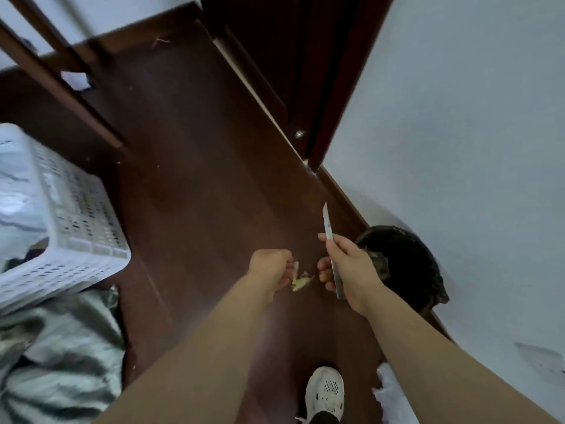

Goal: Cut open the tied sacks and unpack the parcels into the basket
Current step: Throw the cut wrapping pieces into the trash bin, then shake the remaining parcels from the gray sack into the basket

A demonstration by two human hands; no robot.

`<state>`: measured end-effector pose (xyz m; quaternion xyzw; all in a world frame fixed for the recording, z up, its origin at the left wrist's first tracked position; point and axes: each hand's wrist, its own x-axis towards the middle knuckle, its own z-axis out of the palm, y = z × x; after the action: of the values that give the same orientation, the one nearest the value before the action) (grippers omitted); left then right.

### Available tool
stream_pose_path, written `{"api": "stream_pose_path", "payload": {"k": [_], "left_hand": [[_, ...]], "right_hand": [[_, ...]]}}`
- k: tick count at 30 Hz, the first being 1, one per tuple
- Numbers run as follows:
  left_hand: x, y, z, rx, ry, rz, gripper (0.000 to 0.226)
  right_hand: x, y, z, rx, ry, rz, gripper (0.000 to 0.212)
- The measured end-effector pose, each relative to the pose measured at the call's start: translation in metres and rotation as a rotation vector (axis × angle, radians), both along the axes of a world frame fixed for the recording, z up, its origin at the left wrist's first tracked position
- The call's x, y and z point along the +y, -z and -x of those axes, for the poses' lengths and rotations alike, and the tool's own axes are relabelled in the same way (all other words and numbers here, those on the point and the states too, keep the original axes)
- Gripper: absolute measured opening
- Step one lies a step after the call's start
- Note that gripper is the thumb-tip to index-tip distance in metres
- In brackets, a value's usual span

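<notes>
Head: right hand grips slim blade; left hand, scrap.

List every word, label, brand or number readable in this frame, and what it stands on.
None readable.
Knife blade in the right hand: a small mark, too blurred to read.
White basket wall: a pale patch, perhaps a label, too blurred to read.
Yellowish scrap held by the left hand: no print visible.
</notes>
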<state>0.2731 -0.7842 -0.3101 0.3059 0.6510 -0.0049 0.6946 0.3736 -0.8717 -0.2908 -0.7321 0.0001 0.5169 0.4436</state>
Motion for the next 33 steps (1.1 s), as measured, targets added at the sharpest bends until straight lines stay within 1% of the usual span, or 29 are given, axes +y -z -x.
{"api": "stream_pose_path", "payload": {"k": [2, 6, 7, 10, 12, 15, 17, 19, 21, 24, 25, 27, 28, 29, 30, 32, 33], "left_hand": [[0.031, -0.014, 0.046, -0.01, -0.049, -0.021, 0.025], [0.093, -0.04, 0.16, -0.024, -0.195, -0.058, 0.023], [0.106, -0.046, 0.192, -0.026, -0.233, -0.064, 0.023], [0.14, -0.057, 0.292, -0.014, -0.36, -0.094, 0.022], [0.157, -0.062, 0.358, 0.006, -0.45, -0.114, 0.018], [0.174, -0.062, 0.45, 0.016, -0.571, -0.107, 0.017], [0.18, -0.051, 0.508, 0.07, -0.655, -0.104, 0.022], [0.178, -0.035, 0.557, 0.163, -0.709, -0.093, 0.023], [0.17, -0.021, 0.598, 0.219, -0.762, -0.077, 0.023], [0.16, 0.001, 0.645, 0.327, -0.817, -0.042, 0.027], [0.159, 0.008, 0.657, 0.378, -0.833, -0.032, 0.026], [0.157, 0.021, 0.676, 0.451, -0.879, -0.021, 0.012], [0.156, 0.028, 0.684, 0.474, -0.911, -0.009, 0.015], [0.158, 0.038, 0.694, 0.484, -0.949, 0.01, 0.028], [0.162, 0.047, 0.702, 0.492, -0.966, 0.026, 0.035], [0.173, 0.066, 0.715, 0.518, -0.95, 0.046, 0.045], [0.179, 0.08, 0.721, 0.538, -0.932, 0.055, 0.054]], "right_hand": [[0.034, -0.01, 0.04, 0.015, -0.057, -0.02, 0.02], [0.106, -0.026, 0.144, 0.123, -0.177, -0.015, 0.04], [0.125, -0.03, 0.173, 0.139, -0.206, -0.033, 0.04], [0.177, -0.039, 0.267, 0.135, -0.324, -0.077, 0.031], [0.206, -0.043, 0.33, 0.159, -0.402, -0.102, 0.028], [0.241, -0.043, 0.419, 0.193, -0.527, -0.098, 0.025], [0.256, -0.04, 0.472, 0.192, -0.617, -0.083, 0.023], [0.267, -0.034, 0.516, 0.212, -0.693, -0.049, 0.021], [0.273, -0.023, 0.55, 0.232, -0.761, -0.003, 0.019], [0.285, -0.002, 0.59, 0.197, -0.923, 0.042, 0.028], [0.289, 0.006, 0.603, 0.188, -0.964, 0.056, 0.03], [0.295, 0.023, 0.622, 0.208, -0.979, 0.101, 0.029], [0.298, 0.029, 0.631, 0.223, -0.982, 0.117, 0.029], [0.304, 0.038, 0.642, 0.223, -1.012, 0.12, 0.029], [0.309, 0.047, 0.65, 0.204, -1.05, 0.114, 0.028], [0.321, 0.062, 0.662, 0.177, -1.093, 0.113, 0.026], [0.328, 0.069, 0.667, 0.182, -1.104, 0.118, 0.025]]}}
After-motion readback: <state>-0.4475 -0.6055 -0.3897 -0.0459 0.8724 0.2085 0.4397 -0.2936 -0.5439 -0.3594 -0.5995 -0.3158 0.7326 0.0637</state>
